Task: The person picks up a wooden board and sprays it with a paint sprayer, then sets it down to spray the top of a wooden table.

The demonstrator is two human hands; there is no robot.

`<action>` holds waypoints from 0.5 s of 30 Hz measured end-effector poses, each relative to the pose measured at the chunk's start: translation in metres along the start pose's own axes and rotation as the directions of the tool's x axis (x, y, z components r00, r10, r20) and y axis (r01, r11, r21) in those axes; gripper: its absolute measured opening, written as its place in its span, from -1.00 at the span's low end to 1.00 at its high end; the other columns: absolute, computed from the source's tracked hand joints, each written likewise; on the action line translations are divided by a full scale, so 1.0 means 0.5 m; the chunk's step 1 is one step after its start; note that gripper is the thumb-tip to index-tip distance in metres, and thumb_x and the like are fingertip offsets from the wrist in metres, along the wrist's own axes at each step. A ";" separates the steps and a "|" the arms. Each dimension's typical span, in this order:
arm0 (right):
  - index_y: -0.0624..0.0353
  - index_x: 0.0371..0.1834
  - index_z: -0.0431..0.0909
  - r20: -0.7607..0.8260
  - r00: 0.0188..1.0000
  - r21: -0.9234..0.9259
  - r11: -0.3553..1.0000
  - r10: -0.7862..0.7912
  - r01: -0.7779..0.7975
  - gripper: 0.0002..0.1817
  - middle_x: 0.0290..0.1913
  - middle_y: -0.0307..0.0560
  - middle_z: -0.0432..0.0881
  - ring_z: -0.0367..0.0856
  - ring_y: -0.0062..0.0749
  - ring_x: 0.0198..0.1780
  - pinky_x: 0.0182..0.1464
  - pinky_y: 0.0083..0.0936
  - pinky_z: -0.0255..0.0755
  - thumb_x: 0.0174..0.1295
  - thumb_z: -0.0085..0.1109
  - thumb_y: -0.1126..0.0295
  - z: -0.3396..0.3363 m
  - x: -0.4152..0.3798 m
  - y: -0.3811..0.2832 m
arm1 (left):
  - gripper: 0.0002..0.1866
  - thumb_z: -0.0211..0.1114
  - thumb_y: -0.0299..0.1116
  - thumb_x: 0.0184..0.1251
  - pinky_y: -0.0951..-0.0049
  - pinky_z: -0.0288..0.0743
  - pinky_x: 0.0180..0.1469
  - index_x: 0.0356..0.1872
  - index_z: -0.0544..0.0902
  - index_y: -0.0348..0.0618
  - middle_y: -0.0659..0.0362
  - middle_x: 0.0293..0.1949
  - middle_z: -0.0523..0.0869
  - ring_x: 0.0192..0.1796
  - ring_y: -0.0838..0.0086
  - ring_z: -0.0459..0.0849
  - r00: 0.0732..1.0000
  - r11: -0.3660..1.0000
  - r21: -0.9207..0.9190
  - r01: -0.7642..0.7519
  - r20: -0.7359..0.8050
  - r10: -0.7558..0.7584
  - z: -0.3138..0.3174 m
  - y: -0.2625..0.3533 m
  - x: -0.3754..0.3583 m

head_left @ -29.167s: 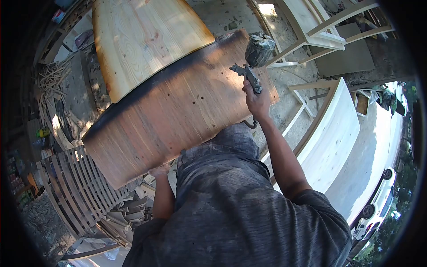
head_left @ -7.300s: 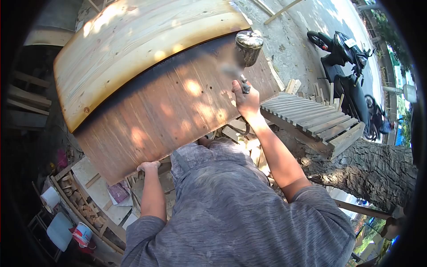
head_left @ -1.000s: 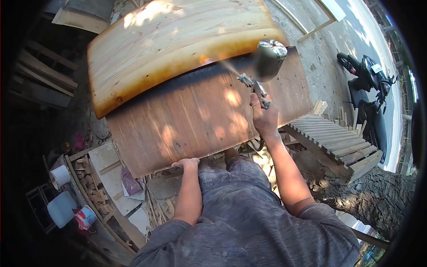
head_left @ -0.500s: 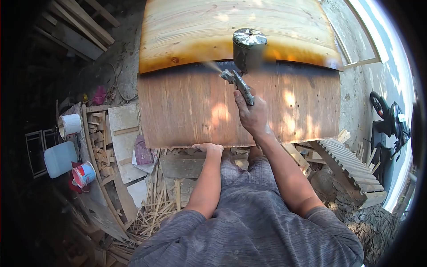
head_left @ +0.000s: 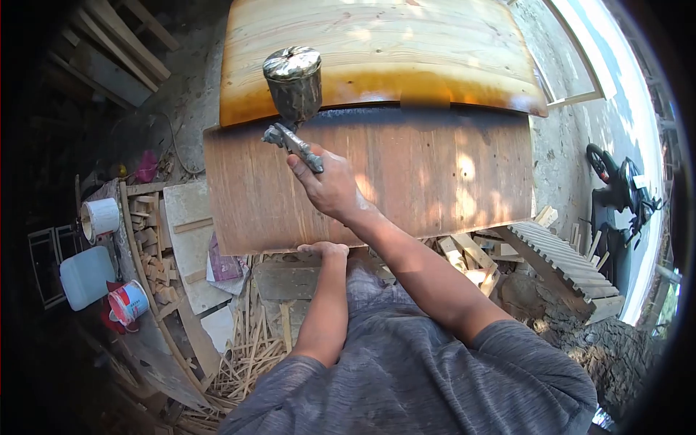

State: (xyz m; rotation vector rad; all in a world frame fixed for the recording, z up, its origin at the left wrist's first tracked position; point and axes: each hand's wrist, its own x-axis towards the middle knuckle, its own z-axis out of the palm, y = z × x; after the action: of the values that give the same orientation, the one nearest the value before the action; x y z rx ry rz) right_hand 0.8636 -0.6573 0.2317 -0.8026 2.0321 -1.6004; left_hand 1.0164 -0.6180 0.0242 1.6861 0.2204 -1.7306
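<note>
My right hand point(head_left: 332, 183) is wrapped round the handle of a spray gun point(head_left: 293, 147) with a metal cup point(head_left: 293, 83) on top. The gun is above the left part of a reddish-brown wooden board point(head_left: 406, 174). Behind that board lies a pale wood panel point(head_left: 362, 36) whose near edge is stained amber, with a dark band along the seam. On the board's near edge rests my left hand point(head_left: 324, 249); its fingers are partly hidden, and I cannot make out whether they grip the edge.
At left are a white bucket point(head_left: 101, 219), a bluish jug point(head_left: 87, 278), a red-and-white paint can point(head_left: 128, 303) and wood offcuts point(head_left: 154, 264). Thin wood strips point(head_left: 254, 355) lie below. A slatted wooden piece point(head_left: 558, 257) and a motorbike point(head_left: 627, 192) stand at right.
My right hand has moved left with the spray gun. The mist seen before at the nozzle no longer shows. The view has shifted slightly, and my left hand remains at the board's near edge.
</note>
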 end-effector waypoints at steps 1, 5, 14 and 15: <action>0.20 0.09 0.66 -0.042 0.999 -0.014 1.000 -0.026 0.025 -0.49 -0.33 0.28 0.68 0.69 0.27 -0.21 -0.15 -0.08 0.53 0.54 0.17 -0.08 0.000 -0.003 0.008 | 0.03 -0.57 0.60 0.46 -0.12 -0.16 0.72 0.68 0.24 0.13 0.23 0.69 0.23 0.72 0.21 0.11 1.000 1.000 0.010 -0.009 0.000 0.009 0.001 0.003 -0.001; 0.22 0.14 0.66 -0.165 0.985 -0.077 0.996 -0.045 0.032 -0.54 -0.35 0.27 0.68 0.70 0.21 -0.25 -0.18 -0.14 0.54 0.53 0.22 0.01 -0.078 -0.019 0.040 | 0.03 -0.55 0.60 0.46 -0.11 -0.16 0.72 0.68 0.24 0.13 0.23 0.70 0.22 0.72 0.22 0.12 0.999 0.998 0.050 -0.050 0.001 0.050 0.013 0.004 -0.014; 0.19 0.09 0.67 -0.450 0.893 -0.268 0.953 0.004 -0.139 -0.60 -0.40 0.24 0.67 0.71 0.22 -0.31 -0.27 -0.08 0.53 0.51 0.26 0.05 -0.400 -0.124 0.107 | -0.01 -0.42 0.60 0.46 -0.04 -0.17 0.71 0.69 0.24 0.18 0.29 0.71 0.19 0.72 0.24 0.09 0.984 0.997 0.081 -0.017 -0.174 0.031 0.021 -0.007 -0.020; 0.19 0.09 0.67 -0.488 0.873 -0.284 0.947 -0.011 -0.147 -0.59 -0.40 0.23 0.67 0.70 0.22 -0.33 -0.28 -0.09 0.52 0.51 0.25 0.04 -0.441 -0.136 0.123 | 0.00 -0.42 0.61 0.45 -0.05 -0.19 0.71 0.69 0.24 0.18 0.30 0.71 0.18 0.73 0.25 0.07 0.982 0.996 0.083 -0.012 -0.187 0.028 0.024 -0.008 -0.026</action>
State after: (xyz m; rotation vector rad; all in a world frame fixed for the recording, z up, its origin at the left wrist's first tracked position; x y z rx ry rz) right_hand 0.7601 -0.4422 0.2238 -0.4409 2.6910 -1.5729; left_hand 1.0033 -0.6171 0.0363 1.9070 0.2204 -1.5850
